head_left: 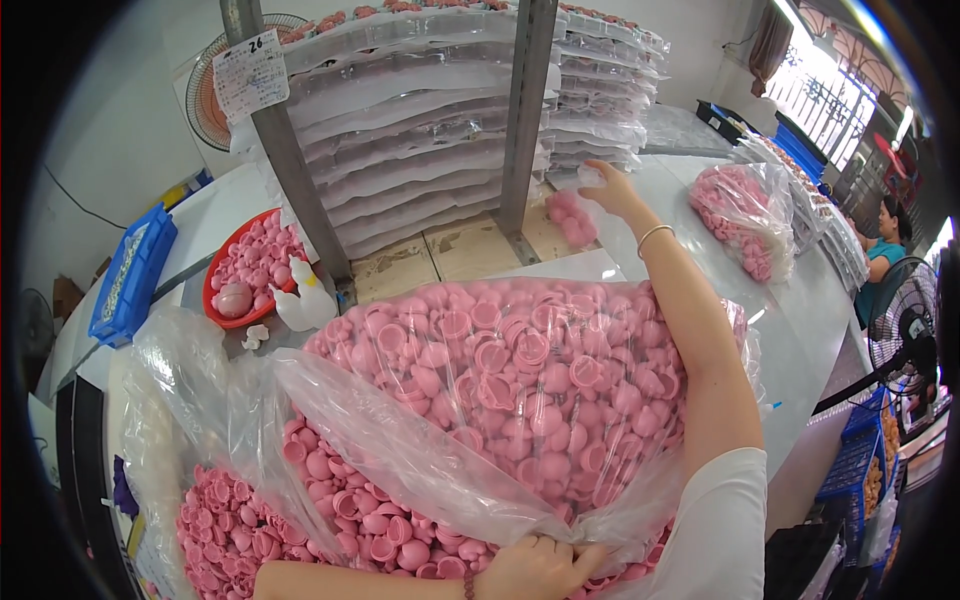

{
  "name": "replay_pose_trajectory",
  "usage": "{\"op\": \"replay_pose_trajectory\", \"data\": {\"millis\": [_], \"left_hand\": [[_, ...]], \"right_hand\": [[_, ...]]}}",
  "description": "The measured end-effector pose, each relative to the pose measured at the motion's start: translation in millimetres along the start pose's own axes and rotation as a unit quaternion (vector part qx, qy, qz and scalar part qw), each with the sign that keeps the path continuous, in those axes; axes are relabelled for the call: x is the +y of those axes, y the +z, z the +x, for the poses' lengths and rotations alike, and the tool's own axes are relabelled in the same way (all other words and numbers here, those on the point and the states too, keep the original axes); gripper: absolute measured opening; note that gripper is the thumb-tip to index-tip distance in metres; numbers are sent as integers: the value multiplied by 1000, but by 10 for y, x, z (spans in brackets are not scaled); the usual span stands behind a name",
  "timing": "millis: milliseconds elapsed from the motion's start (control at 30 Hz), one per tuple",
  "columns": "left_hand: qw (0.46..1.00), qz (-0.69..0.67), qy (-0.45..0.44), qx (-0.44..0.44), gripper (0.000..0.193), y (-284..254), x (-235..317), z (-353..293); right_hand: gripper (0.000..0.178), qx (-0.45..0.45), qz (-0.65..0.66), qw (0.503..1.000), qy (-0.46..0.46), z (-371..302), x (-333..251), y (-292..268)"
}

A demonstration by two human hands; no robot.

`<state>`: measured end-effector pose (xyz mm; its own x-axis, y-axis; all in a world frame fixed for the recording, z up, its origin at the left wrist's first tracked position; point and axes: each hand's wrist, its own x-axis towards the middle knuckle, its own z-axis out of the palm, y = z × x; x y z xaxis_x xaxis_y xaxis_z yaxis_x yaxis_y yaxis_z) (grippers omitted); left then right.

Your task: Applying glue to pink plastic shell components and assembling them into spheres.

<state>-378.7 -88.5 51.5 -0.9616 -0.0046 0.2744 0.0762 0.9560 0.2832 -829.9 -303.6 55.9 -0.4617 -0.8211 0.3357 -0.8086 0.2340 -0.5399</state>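
A large clear plastic bag full of small pink, cup-shaped plastic pieces spreads across the table before me. My left hand, wearing a beaded bracelet, grips the bag's gathered film at the near side. More pink pieces show below the folded film. My right arm reaches over the bag to the far side. There my right hand has its fingers curled at clear film, seemingly the top of a small bag of pink pieces. That bag is partly blurred.
A red basin of pink parts and a white bottle stand left. Behind them lies a blue tray. Metal posts front stacked trays. Another pink-filled bag and a fan are right; a person sits beyond.
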Motion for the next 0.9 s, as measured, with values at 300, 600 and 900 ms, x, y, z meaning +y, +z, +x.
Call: {"op": "replay_pose_trajectory", "data": {"millis": [300,600,900], "left_hand": [[1000,-18,-4,-16,17,20,18,6],[1000,-22,-10,-13,17,15,-2,-4],[1000,-22,-10,-14,19,16,-5,-27]], "right_hand": [[73,-231,-90,959,140,108,203,226],[46,-90,129,987,43,-16,23,282],[68,-151,48,978,134,-138,-217,194]]}}
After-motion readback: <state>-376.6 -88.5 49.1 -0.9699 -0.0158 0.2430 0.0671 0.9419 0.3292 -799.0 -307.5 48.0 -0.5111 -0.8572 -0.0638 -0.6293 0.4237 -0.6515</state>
